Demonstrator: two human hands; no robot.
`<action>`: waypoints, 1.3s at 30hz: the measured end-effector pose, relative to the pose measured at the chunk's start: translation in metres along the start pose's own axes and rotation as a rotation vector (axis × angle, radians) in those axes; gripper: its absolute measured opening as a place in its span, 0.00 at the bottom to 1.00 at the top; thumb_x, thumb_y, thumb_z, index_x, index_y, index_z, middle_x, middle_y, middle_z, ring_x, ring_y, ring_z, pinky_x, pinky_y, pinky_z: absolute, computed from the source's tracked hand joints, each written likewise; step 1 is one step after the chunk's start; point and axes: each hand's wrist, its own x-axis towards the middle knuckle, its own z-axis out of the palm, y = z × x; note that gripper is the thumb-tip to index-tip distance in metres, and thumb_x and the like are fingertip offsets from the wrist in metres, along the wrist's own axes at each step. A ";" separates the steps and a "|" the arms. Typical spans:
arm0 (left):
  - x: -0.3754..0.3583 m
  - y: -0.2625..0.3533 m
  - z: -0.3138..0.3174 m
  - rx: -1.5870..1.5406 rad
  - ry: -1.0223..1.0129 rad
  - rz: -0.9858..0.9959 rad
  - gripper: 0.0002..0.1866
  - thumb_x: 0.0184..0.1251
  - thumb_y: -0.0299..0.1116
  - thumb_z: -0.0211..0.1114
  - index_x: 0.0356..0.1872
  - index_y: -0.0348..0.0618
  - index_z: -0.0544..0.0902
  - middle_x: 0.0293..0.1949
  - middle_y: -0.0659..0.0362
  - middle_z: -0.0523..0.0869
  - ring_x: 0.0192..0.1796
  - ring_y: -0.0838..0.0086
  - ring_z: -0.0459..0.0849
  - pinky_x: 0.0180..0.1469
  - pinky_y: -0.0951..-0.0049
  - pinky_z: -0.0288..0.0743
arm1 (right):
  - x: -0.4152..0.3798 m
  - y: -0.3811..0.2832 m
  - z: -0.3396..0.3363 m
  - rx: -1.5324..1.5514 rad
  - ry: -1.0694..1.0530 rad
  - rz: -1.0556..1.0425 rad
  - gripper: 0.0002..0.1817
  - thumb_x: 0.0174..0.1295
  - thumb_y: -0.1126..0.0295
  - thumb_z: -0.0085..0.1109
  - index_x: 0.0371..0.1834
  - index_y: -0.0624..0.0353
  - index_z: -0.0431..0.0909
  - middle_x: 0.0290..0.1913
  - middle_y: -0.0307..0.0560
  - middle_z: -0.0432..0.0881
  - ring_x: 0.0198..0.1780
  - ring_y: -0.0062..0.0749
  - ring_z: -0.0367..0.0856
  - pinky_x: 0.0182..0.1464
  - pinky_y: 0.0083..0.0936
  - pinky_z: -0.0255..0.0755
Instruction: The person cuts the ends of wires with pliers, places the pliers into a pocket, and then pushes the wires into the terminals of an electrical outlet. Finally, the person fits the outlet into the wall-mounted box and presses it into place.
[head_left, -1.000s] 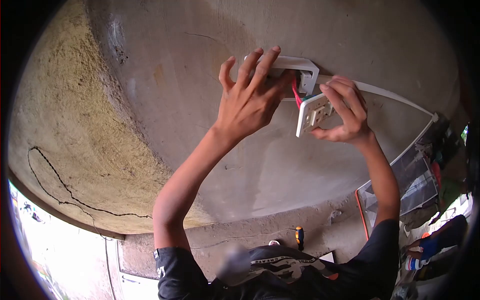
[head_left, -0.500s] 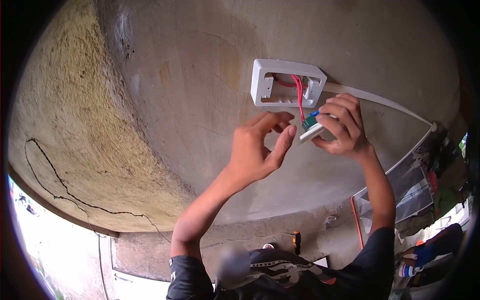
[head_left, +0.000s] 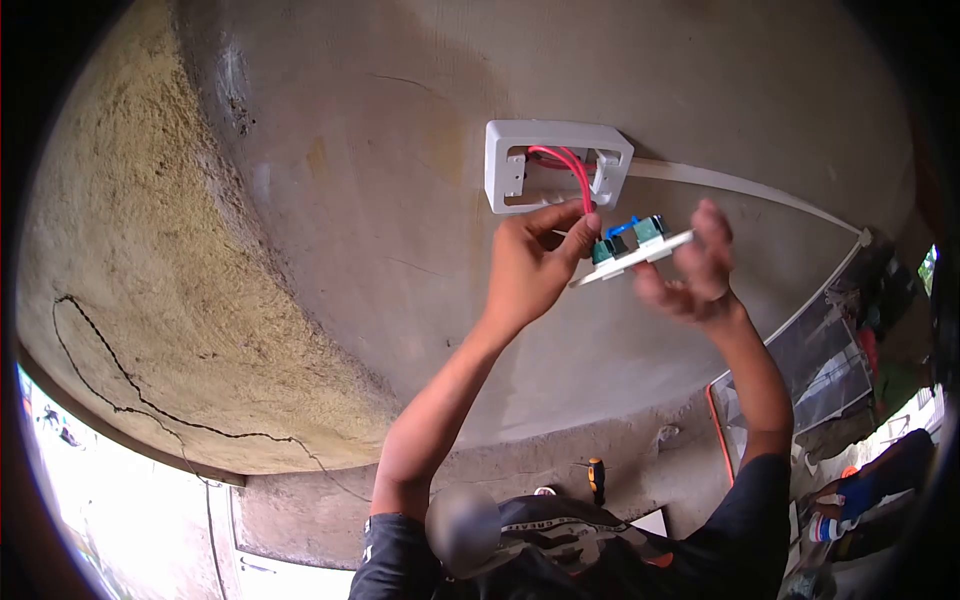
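A white rectangular box [head_left: 505,165] is fixed to the wall, with red wires [head_left: 575,168] coming out of its opening. Just below it, my left hand [head_left: 540,258] pinches the red wires close to a white faceplate [head_left: 625,264]. Green modules [head_left: 650,230] and a short blue wire [head_left: 622,228] sit on the plate's back. To the right of the plate is my right hand [head_left: 695,270], blurred, its fingers apart and near the plate's edge; nothing is gripped in it.
White trunking [head_left: 740,183] runs right from the box along the wall. A dark cable [head_left: 180,418] hangs at the left. Below are a yellow-black screwdriver [head_left: 596,480], an orange conduit [head_left: 718,430] and a white panel [head_left: 652,522]. Another person's arm [head_left: 880,480] shows at the lower right.
My left hand has moved right and closed on the red wires. My right hand has released the faceplate, which has turned so that its green modules show.
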 end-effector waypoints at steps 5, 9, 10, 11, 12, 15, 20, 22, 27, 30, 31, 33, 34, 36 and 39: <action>-0.015 -0.003 0.020 -0.131 0.122 0.091 0.12 0.70 0.33 0.65 0.41 0.30 0.85 0.33 0.57 0.89 0.32 0.79 0.85 0.33 0.77 0.78 | 0.004 -0.030 -0.017 0.944 0.185 0.947 0.64 0.42 0.64 0.80 0.78 0.54 0.41 0.71 0.62 0.55 0.68 0.52 0.65 0.66 0.48 0.65; -0.020 -0.017 0.034 -0.220 0.085 0.108 0.13 0.72 0.30 0.62 0.50 0.31 0.81 0.42 0.55 0.88 0.39 0.79 0.85 0.38 0.79 0.78 | 0.009 -0.064 -0.007 0.849 0.116 0.948 0.57 0.42 0.65 0.79 0.74 0.61 0.50 0.67 0.59 0.64 0.63 0.48 0.72 0.62 0.40 0.69; -0.022 -0.017 0.032 -0.209 0.009 0.069 0.13 0.74 0.33 0.60 0.51 0.33 0.81 0.45 0.54 0.87 0.45 0.77 0.84 0.47 0.76 0.77 | 0.007 -0.069 -0.005 0.845 0.125 0.963 0.57 0.42 0.65 0.79 0.74 0.61 0.50 0.67 0.59 0.64 0.63 0.48 0.72 0.62 0.40 0.69; -0.021 -0.016 0.029 -0.200 -0.005 0.061 0.13 0.74 0.33 0.60 0.51 0.33 0.81 0.45 0.54 0.87 0.45 0.77 0.84 0.47 0.76 0.77 | 0.006 -0.071 -0.001 0.799 0.112 0.905 0.53 0.41 0.66 0.79 0.71 0.62 0.55 0.61 0.57 0.69 0.59 0.46 0.75 0.60 0.39 0.70; -0.019 -0.013 0.024 -0.190 0.034 0.062 0.15 0.75 0.36 0.58 0.51 0.33 0.80 0.46 0.54 0.87 0.48 0.75 0.83 0.52 0.73 0.76 | 0.005 -0.073 0.004 0.754 0.097 0.846 0.49 0.39 0.67 0.80 0.67 0.62 0.61 0.56 0.54 0.73 0.55 0.45 0.77 0.58 0.39 0.71; -0.013 -0.009 0.004 -0.322 0.059 0.068 0.23 0.80 0.45 0.47 0.56 0.32 0.76 0.50 0.50 0.85 0.58 0.63 0.81 0.66 0.58 0.70 | 0.002 -0.067 0.012 0.503 0.099 0.515 0.37 0.32 0.74 0.77 0.50 0.54 0.69 0.49 0.46 0.76 0.49 0.42 0.77 0.58 0.44 0.68; -0.016 -0.009 -0.006 -0.474 -0.161 0.027 0.31 0.80 0.53 0.41 0.52 0.28 0.76 0.50 0.46 0.84 0.58 0.62 0.81 0.67 0.59 0.71 | -0.017 -0.066 0.020 0.401 0.030 0.311 0.26 0.42 0.77 0.67 0.45 0.47 0.67 0.48 0.38 0.76 0.52 0.35 0.76 0.59 0.44 0.65; -0.018 -0.008 0.000 -0.363 -0.178 0.004 0.32 0.79 0.54 0.40 0.49 0.27 0.77 0.49 0.46 0.84 0.57 0.61 0.82 0.67 0.60 0.72 | -0.023 -0.067 0.023 0.382 0.029 0.235 0.21 0.49 0.76 0.63 0.45 0.44 0.67 0.48 0.34 0.76 0.53 0.31 0.74 0.59 0.42 0.65; -0.020 -0.011 0.003 -0.410 -0.080 -0.008 0.29 0.79 0.52 0.43 0.44 0.30 0.78 0.44 0.48 0.85 0.51 0.60 0.86 0.58 0.60 0.79 | -0.024 -0.072 0.011 0.359 0.028 0.279 0.30 0.49 0.73 0.67 0.56 0.44 0.66 0.53 0.39 0.74 0.56 0.34 0.74 0.61 0.43 0.64; -0.022 -0.006 0.005 -0.511 0.013 -0.054 0.26 0.79 0.50 0.45 0.42 0.32 0.78 0.41 0.50 0.86 0.48 0.59 0.88 0.54 0.60 0.83 | -0.030 -0.080 0.001 0.644 0.183 0.936 0.53 0.47 0.62 0.75 0.74 0.44 0.49 0.69 0.53 0.58 0.67 0.45 0.65 0.69 0.47 0.59; -0.023 -0.004 0.006 -0.522 0.037 -0.057 0.25 0.79 0.49 0.46 0.41 0.33 0.78 0.39 0.51 0.86 0.46 0.58 0.88 0.52 0.60 0.84 | -0.034 -0.087 0.006 0.642 0.187 0.940 0.53 0.47 0.62 0.75 0.74 0.44 0.49 0.69 0.53 0.58 0.67 0.45 0.65 0.69 0.47 0.59; -0.022 -0.011 0.016 -0.547 0.053 -0.033 0.24 0.78 0.49 0.48 0.42 0.33 0.78 0.39 0.51 0.86 0.47 0.58 0.88 0.52 0.61 0.84 | -0.032 -0.111 0.013 1.801 0.616 1.383 0.56 0.50 0.57 0.75 0.77 0.44 0.42 0.69 0.55 0.58 0.69 0.46 0.64 0.70 0.46 0.60; -0.020 -0.013 0.020 -0.626 0.099 -0.015 0.24 0.78 0.48 0.48 0.42 0.32 0.78 0.39 0.51 0.86 0.47 0.57 0.88 0.52 0.61 0.84 | -0.025 -0.120 0.011 1.836 0.537 1.395 0.59 0.52 0.53 0.75 0.78 0.45 0.38 0.68 0.56 0.59 0.70 0.47 0.63 0.68 0.45 0.63; -0.017 -0.017 0.022 -0.746 0.179 0.019 0.23 0.78 0.47 0.50 0.43 0.32 0.79 0.39 0.52 0.86 0.47 0.59 0.88 0.50 0.64 0.84 | -0.003 -0.122 0.012 1.687 0.567 1.584 0.54 0.57 0.59 0.73 0.77 0.46 0.38 0.64 0.53 0.63 0.63 0.42 0.71 0.61 0.43 0.71; -0.016 -0.006 0.005 -0.380 0.217 -0.061 0.22 0.77 0.47 0.54 0.40 0.33 0.81 0.37 0.53 0.86 0.45 0.61 0.89 0.47 0.67 0.85 | 0.009 -0.110 0.016 1.656 0.596 1.676 0.48 0.60 0.66 0.70 0.75 0.48 0.43 0.62 0.52 0.66 0.58 0.38 0.75 0.55 0.39 0.77</action>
